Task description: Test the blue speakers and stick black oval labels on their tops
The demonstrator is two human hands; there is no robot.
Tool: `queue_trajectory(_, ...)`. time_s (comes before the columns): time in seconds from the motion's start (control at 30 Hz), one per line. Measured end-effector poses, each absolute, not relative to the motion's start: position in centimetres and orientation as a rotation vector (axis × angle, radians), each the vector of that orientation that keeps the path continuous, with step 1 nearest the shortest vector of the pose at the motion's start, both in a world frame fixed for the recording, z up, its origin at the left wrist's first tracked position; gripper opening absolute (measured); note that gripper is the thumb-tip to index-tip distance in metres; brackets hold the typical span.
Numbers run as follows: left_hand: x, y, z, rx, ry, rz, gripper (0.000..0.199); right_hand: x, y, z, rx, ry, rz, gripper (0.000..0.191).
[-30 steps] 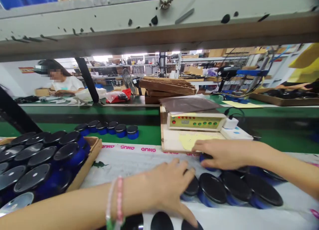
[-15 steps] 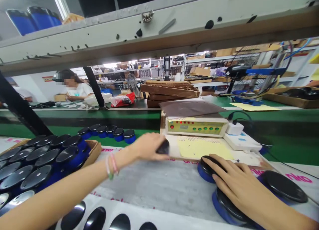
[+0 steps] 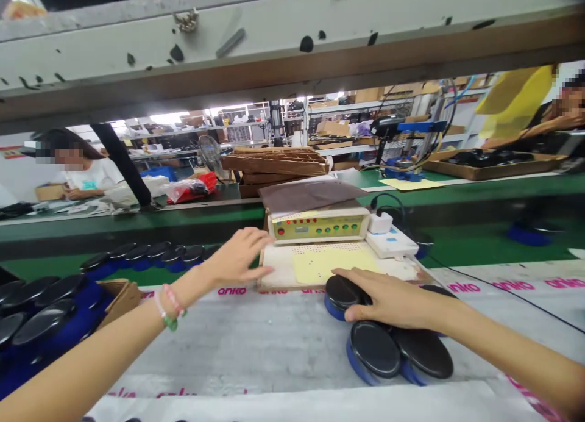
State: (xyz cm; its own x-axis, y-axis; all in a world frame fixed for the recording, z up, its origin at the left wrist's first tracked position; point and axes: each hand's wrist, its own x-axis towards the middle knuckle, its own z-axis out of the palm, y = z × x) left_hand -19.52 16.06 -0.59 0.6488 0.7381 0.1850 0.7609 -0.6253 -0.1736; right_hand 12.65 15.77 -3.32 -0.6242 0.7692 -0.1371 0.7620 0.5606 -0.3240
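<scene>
My left hand (image 3: 242, 254) is raised in front of the control box, fingers spread, holding nothing. Just left of it, a row of round blue containers with glossy black tops (image 3: 159, 254) stands on the green belt (image 3: 247, 218), the nearest partly hidden by the hand. My right hand (image 3: 384, 294) has its thumb and forefinger around a round blue container (image 3: 342, 293) with a black top; its other fingers are hidden. Close beside that hand sit more such containers (image 3: 375, 349), touching one another on the covered table (image 3: 237, 336).
A control box with green buttons (image 3: 320, 227) stands behind a yellow sheet (image 3: 315, 266), beside a white power strip (image 3: 390, 242). At left is a carton (image 3: 121, 300) with more containers. A shelf beam (image 3: 274, 38) crosses overhead. Co-workers sit at far left and far right.
The view has swung right. My left hand held a dark-topped object and is now empty with fingers spread. My right hand's thumb and forefinger have come around a container.
</scene>
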Motion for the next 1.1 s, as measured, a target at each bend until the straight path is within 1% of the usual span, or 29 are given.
queue_trajectory(0.07, -14.6, 13.0, -0.3, -2.746, -0.934, -0.174, 0.040, 12.3, 15.6, -3.6, -1.349, -2.754, 0.507, 0.068)
queue_trajectory(0.1, -12.0, 11.3, -0.6, -2.809, -0.627, -0.206, 0.035, 12.1, 15.4, -3.7, -1.363, -2.740, 0.480, 0.067)
queue_trajectory(0.13, -9.3, 9.8, -1.1, -2.810, -0.451, -0.235, 0.031, 11.9, 15.1, -3.8, -1.380, -2.723, 0.452, 0.066)
queue_trajectory(0.17, -6.8, 8.5, -1.8, -2.768, -0.453, -0.249, 0.031, 11.8, 14.9, -3.9, -1.397, -2.705, 0.428, 0.065)
queue_trajectory(0.2, -4.6, 7.4, -2.6, -2.702, -0.600, -0.253, 0.039, 11.7, 14.6, -4.0, -1.410, -2.689, 0.415, 0.065)
queue_trajectory(0.23, -2.6, 6.7, -3.4, -2.641, -0.814, -0.203, 0.060, 11.8, 14.4, -4.0, -1.414, -2.677, 0.411, 0.064)
queue_trajectory(0.3, 0.3, 5.9, -4.9, -2.589, -1.144, -0.088, 0.087, 12.1, 14.3, -4.0, -1.402, -2.660, 0.425, 0.064)
queue_trajectory(0.33, 1.2, 5.8, -5.5, -2.588, -1.244, -0.052, 0.095, 12.3, 14.4, -4.0, -1.390, -2.651, 0.439, 0.064)
queue_trajectory(0.4, 2.1, 6.0, -6.1, -2.607, -1.302, -0.068, 0.094, 12.9, 14.6, -4.0, -1.359, -2.623, 0.461, 0.063)
queue_trajectory(0.53, 1.6, 6.5, -6.3, -2.603, -1.191, -0.259, 0.082, 14.1, 15.1, -3.9, -1.282, -2.501, 0.462, 0.051)
queue_trajectory(0.6, 1.1, 6.9, -6.3, -2.646, -1.158, -0.339, 0.077, 15.0, 15.5, -3.3, -1.278, -2.370, 0.431, 0.052)
queue_trajectory(0.67, 1.1, 7.3, -6.5, -2.684, -1.213, -0.389, 0.078, 15.9, 16.1, -2.3, -1.311, -2.206, 0.386, 0.056)
queue_trajectory(0.8, 1.9, 8.7, -7.2, -2.860, -1.391, -0.305, 0.083, 16.1, 17.4, 0.8, -1.367, -1.989, 0.326, 0.061)
queue_trajectory(0.87, 1.6, 9.1, -6.9, -2.945, -1.368, -0.270, 0.080, 14.4, 17.5, 2.2, -1.330, -2.001, 0.320, 0.057)
queue_trajectory(0.93, -0.1, 9.1, -5.8, -2.944, -1.289, -0.272, 0.076, 11.8, 17.3, 3.1, -1.242, -2.084, 0.354, 0.050)
queue_trajectory(1.0, -3.5, 8.7, -3.7, -2.881, -1.289, -0.238, 0.071, 8.6, 17.2, 3.4, -1.141, -2.176, 0.415, 0.045)
queue_trajectory(1.07, -8.4, 8.1, -1.1, -2.745, -1.465, -0.167, 0.068, 5.4, 17.5, 3.2, -1.079, -2.222, 0.457, 0.045)
queue_trajectory(1.1, -11.2, 7.8, 0.2, -2.658, -1.568, -0.108, 0.063, 3.8, 17.8, 3.0, -1.069, -2.232, 0.466, 0.046)
